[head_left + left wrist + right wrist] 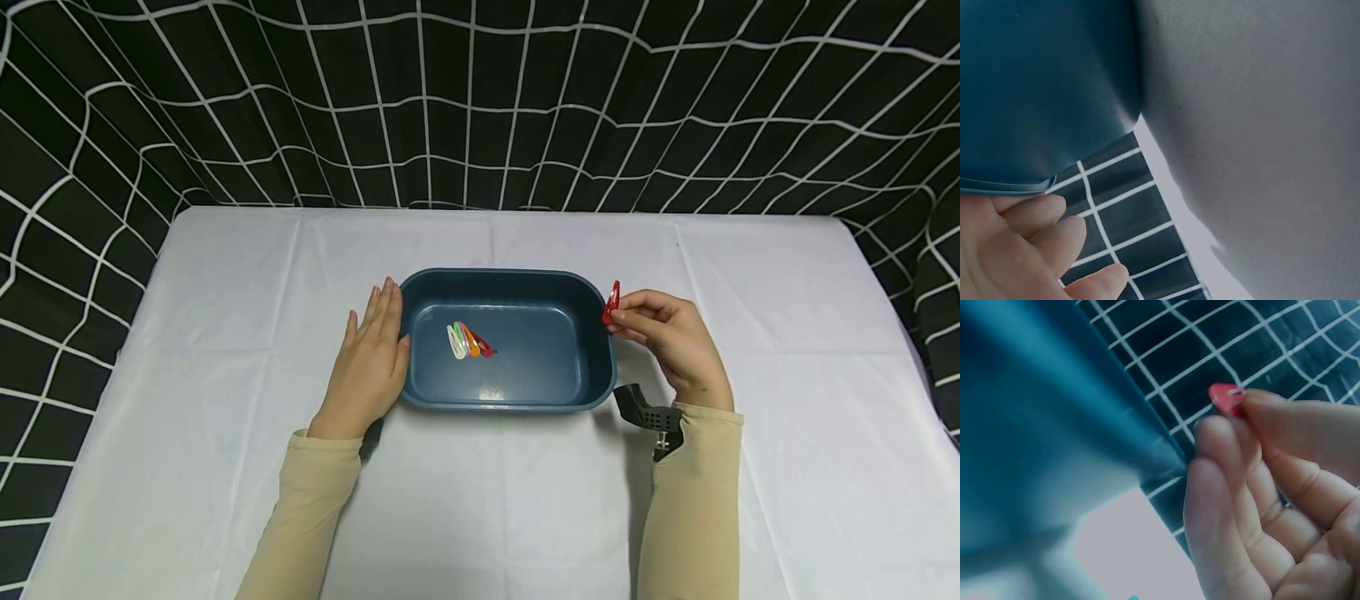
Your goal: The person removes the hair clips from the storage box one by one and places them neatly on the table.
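A dark blue rectangular plastic basin (pixel 510 407) sits on the white-covered table. Inside it, left of its middle, several snap hair clips (pixel 457 343) lie fanned together: white, green, pink, orange and red ones. My left hand (pixel 363 367) rests against the basin's left end, its fingers straight and the thumb at the rim. At the right end, my right hand (pixel 671 337) pinches a red snap hair clip (pixel 613 300) between thumb and fingers, right by the rim. The right wrist view shows the red clip's tip (pixel 1225 397) sticking out past the fingertips.
White cloth (pixel 495 500) covers the tabletop, lightly creased. Behind and on both sides hangs a black curtain with a white grid (pixel 480 100). A black camera mount (pixel 648 412) sticks out from the right wrist, close to the basin's front right corner.
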`<action>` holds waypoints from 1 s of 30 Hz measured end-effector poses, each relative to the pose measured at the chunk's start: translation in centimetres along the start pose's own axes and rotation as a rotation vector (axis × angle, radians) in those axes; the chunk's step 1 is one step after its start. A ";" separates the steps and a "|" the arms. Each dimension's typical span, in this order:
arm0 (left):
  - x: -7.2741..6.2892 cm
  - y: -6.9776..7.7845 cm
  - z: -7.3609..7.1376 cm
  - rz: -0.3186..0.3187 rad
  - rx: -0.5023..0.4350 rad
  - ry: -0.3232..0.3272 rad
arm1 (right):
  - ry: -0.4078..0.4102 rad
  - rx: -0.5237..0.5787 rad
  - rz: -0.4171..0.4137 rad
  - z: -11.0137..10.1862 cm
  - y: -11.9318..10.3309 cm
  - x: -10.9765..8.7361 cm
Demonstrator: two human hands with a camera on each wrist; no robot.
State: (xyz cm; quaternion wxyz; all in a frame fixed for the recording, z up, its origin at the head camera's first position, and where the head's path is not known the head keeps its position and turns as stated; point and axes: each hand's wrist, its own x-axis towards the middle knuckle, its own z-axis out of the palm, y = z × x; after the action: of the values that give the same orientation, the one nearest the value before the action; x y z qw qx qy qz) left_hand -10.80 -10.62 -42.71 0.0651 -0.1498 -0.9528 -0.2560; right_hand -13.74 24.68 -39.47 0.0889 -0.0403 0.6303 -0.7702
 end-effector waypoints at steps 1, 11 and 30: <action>0.0 0.0 0.0 -0.001 0.000 -0.002 | 0.001 0.011 -0.002 -0.1 0.0 0.0; 0.0 0.1 0.0 0.000 -0.001 0.000 | 0.074 0.054 -0.027 -1.8 0.0 -0.5; 0.0 0.0 -0.1 -0.009 -0.011 -0.012 | 0.241 0.157 0.071 -4.8 1.1 -1.4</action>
State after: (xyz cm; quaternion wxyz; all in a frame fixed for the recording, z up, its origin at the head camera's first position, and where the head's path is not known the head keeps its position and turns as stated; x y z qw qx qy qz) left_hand -10.79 -10.66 -42.60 0.0573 -0.1474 -0.9524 -0.2605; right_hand -13.11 29.40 -41.47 0.0427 0.0818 0.5753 -0.8127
